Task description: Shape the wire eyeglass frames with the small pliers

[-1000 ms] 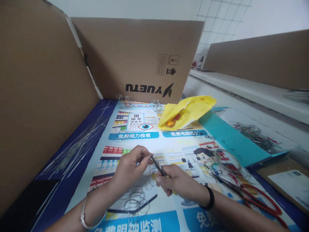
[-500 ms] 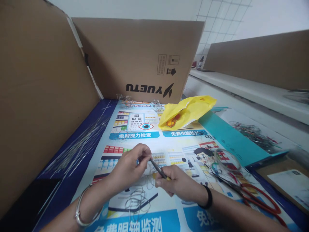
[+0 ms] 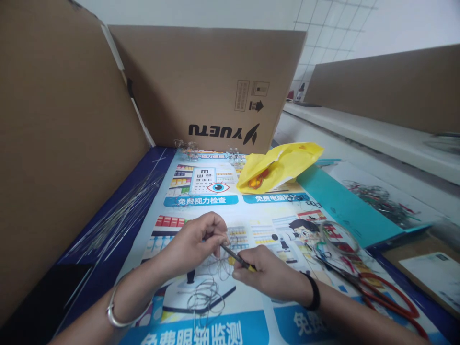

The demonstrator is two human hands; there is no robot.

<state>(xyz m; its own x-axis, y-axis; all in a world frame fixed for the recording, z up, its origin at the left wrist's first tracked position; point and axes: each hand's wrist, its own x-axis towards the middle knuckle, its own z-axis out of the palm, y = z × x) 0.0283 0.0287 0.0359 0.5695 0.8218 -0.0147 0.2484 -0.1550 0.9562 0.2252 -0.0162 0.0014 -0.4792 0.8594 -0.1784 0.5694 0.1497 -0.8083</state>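
My right hand (image 3: pixel 268 273) is closed round the yellow-trimmed handle of a slim dark metal tool (image 3: pixel 237 257), which points up and left. The tool's tip reaches the fingertips of my left hand (image 3: pixel 197 242). Those fingers are pinched together on something too small to make out, probably thin wire. Below the hands, a loose tangle of thin wire loops (image 3: pixel 205 297) lies on the printed poster (image 3: pixel 251 299), with more fine loops under the tool.
Red-handled scissors (image 3: pixel 388 294) and coiled wire (image 3: pixel 339 237) lie at the right. A yellow bag (image 3: pixel 280 165) sits behind. Long thin wires (image 3: pixel 115 215) lie left. Cardboard panels (image 3: pixel 201 86) stand behind and left. Tangled wire pieces (image 3: pixel 381 201) are at the far right.
The tool is tilted a little flatter, its tip slightly lower and to the left at my left fingertips. My left wrist and forearm have shifted slightly left.
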